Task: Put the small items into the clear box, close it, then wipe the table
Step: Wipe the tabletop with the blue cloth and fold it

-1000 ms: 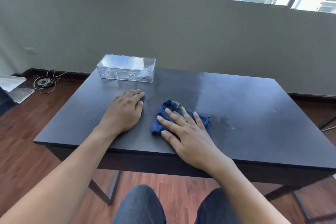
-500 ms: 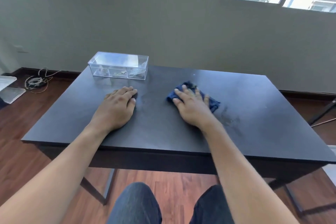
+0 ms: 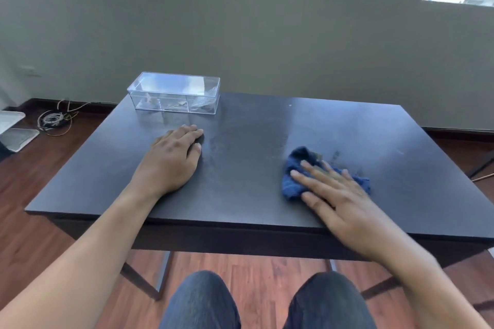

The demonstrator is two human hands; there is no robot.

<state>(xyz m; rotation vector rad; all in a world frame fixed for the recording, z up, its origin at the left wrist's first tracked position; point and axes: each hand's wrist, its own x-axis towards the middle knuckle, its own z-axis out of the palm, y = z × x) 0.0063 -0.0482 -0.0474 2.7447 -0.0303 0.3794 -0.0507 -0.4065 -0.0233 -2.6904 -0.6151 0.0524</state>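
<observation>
Pressing flat with fingers spread, the right hand (image 3: 338,195) lies on a crumpled blue cloth (image 3: 295,181) on the right half of the dark table (image 3: 254,168), near the front edge; the hand is slightly blurred, and it covers the middle of the cloth, so only the bunched left part and a strip at the right poke out. A small greenish patch on the cloth beside the fingers is too blurred to identify. The left hand (image 3: 171,160) rests palm down on the left half of the table, fingers close together and empty, well apart from the cloth. The clear box (image 3: 175,93) stands at the back left corner of the table with its lid on; through its walls some small items (image 3: 173,105) show as pale and dark shapes sitting in its divided sections, but they are too small and washed out by reflections to tell what they are. Faint smears and dull streaks show on the tabletop between the two hands and just beyond the cloth. Both forearms run off the bottom of the view, and the person's knees in dark trousers (image 3: 200,299) sit below the table edge. On the wooden floor at far left lie a coil of cables (image 3: 54,120) and a pale object (image 3: 13,128) cut off by the frame.
</observation>
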